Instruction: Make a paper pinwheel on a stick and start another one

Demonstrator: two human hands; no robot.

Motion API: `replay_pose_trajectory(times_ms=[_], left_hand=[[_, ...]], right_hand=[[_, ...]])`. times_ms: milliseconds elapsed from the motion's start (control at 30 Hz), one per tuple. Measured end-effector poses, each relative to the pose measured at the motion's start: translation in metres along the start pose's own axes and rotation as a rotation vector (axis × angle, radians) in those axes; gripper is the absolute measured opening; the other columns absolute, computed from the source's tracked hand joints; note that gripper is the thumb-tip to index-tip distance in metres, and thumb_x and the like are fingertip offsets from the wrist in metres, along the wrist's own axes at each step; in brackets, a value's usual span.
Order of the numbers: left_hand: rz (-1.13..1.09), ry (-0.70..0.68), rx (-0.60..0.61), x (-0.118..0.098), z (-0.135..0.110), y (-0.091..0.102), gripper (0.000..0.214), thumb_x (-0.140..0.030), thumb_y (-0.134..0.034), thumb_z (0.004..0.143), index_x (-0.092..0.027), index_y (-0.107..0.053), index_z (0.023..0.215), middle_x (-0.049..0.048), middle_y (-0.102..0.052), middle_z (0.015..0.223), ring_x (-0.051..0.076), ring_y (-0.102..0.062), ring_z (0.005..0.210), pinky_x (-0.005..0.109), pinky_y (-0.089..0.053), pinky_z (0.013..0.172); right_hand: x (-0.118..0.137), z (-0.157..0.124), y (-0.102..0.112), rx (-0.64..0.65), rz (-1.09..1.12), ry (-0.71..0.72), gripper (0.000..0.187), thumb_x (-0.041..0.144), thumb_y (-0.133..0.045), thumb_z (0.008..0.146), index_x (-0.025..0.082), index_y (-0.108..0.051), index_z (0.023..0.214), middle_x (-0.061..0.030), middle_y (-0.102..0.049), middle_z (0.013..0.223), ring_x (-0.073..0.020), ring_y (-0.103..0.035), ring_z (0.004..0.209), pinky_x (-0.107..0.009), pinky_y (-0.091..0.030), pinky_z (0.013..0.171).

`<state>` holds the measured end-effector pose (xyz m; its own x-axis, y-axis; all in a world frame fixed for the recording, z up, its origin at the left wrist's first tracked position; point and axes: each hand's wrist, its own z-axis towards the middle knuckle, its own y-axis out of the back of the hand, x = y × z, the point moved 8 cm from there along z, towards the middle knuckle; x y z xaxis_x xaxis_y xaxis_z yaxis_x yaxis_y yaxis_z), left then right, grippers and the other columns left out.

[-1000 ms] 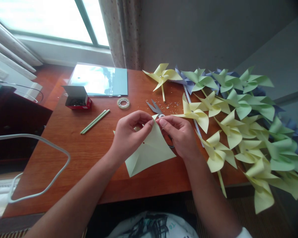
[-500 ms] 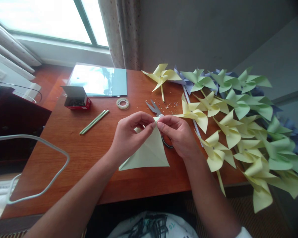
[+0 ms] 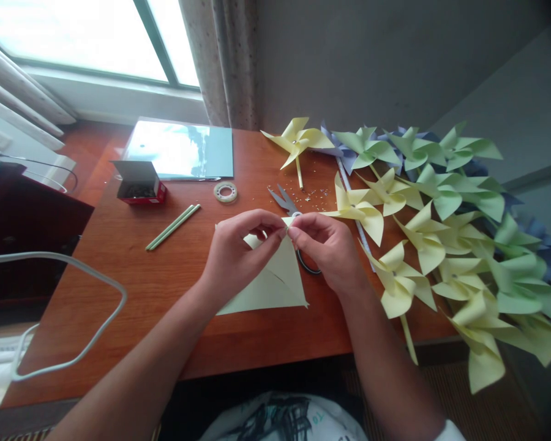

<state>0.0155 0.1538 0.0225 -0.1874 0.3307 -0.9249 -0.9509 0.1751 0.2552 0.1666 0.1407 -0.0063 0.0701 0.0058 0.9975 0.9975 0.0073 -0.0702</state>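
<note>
A pale yellow-green paper square (image 3: 269, 288) lies on the table with slits running in from its near corners. My left hand (image 3: 245, 248) is closed in a pinch at the square's far corner, covering its left part. Thumb to thumb with it, my right hand (image 3: 326, 248) pinches at the same corner. Whether anything small sits between the fingertips is hidden. Partly behind my right hand lie open scissors (image 3: 284, 201), their dark handle loop (image 3: 309, 264) showing beside the paper's right edge.
Yellow pinwheels (image 3: 397, 278), green pinwheels (image 3: 445, 190) and blue ones are heaped at the right. Green paper sticks (image 3: 173, 228), a tape roll (image 3: 225, 192), a small open red box (image 3: 141, 191) and a shiny plastic-covered sheet (image 3: 179, 150) lie left. A white cable (image 3: 96, 278) loops at far left.
The paper's near right corner has shifted slightly left and up, and a slit in it now shows open. Both hands keep nearly the same pinch and place.
</note>
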Motion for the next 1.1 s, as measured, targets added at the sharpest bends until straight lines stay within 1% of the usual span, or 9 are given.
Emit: replay_pose_trajectory(times_ms=[133,300,467,767,933,1100], left_hand=[[0.017,-0.009,-0.024,0.001,0.0,0.002,0.001,-0.017,-0.071,0.085,-0.016,-0.072,0.085,0.0009,-0.07,0.077,0.011,-0.061,0.068,0.023,-0.051,0.067],[0.011,-0.003,-0.022,0.004,0.001,0.002,0.001,-0.018,-0.072,0.085,-0.016,-0.072,0.085,0.0007,-0.07,0.077,0.011,-0.062,0.068,0.023,-0.052,0.066],[-0.005,0.005,-0.011,0.004,0.0,0.0,0.001,-0.017,-0.072,0.085,-0.017,-0.072,0.086,0.0007,-0.072,0.078,0.012,-0.064,0.069,0.024,-0.053,0.069],[-0.002,0.005,0.006,0.0,0.0,0.001,0.003,-0.019,-0.07,0.086,-0.017,-0.072,0.086,0.0016,-0.072,0.078,0.013,-0.064,0.07,0.025,-0.054,0.07],[-0.021,0.014,0.008,-0.002,0.0,0.001,0.002,-0.018,-0.073,0.084,-0.017,-0.072,0.085,0.0017,-0.072,0.077,0.013,-0.064,0.069,0.024,-0.054,0.068],[-0.018,0.039,0.004,0.0,0.0,0.001,0.005,-0.023,-0.071,0.086,-0.018,-0.072,0.084,0.003,-0.072,0.077,0.015,-0.065,0.069,0.025,-0.056,0.068]], right_hand=[[0.004,-0.001,0.001,-0.017,-0.08,0.044,0.008,0.029,-0.077,0.085,0.022,-0.073,0.088,0.0004,-0.073,0.085,-0.0148,-0.066,0.077,-0.026,-0.054,0.07],[0.011,-0.001,0.0,0.0,-0.17,0.103,0.004,0.026,-0.073,0.088,0.022,-0.073,0.089,-0.0005,-0.074,0.089,-0.0162,-0.068,0.084,-0.028,-0.054,0.076],[0.015,-0.001,0.0,0.023,-0.194,0.147,0.002,0.023,-0.071,0.088,0.022,-0.072,0.088,0.0001,-0.071,0.087,-0.016,-0.067,0.082,-0.028,-0.054,0.074],[0.014,-0.002,-0.002,0.026,-0.18,0.148,0.002,0.023,-0.07,0.087,0.021,-0.071,0.088,0.0,-0.069,0.086,-0.0158,-0.066,0.081,-0.028,-0.054,0.073],[0.016,-0.001,-0.002,0.005,-0.208,0.156,0.003,0.025,-0.07,0.087,0.022,-0.07,0.086,0.0,-0.07,0.085,-0.0161,-0.066,0.08,-0.029,-0.055,0.073],[0.015,-0.001,-0.001,0.002,-0.221,0.136,0.004,0.026,-0.07,0.086,0.022,-0.07,0.086,-0.0003,-0.07,0.085,-0.0168,-0.067,0.08,-0.029,-0.055,0.072]])
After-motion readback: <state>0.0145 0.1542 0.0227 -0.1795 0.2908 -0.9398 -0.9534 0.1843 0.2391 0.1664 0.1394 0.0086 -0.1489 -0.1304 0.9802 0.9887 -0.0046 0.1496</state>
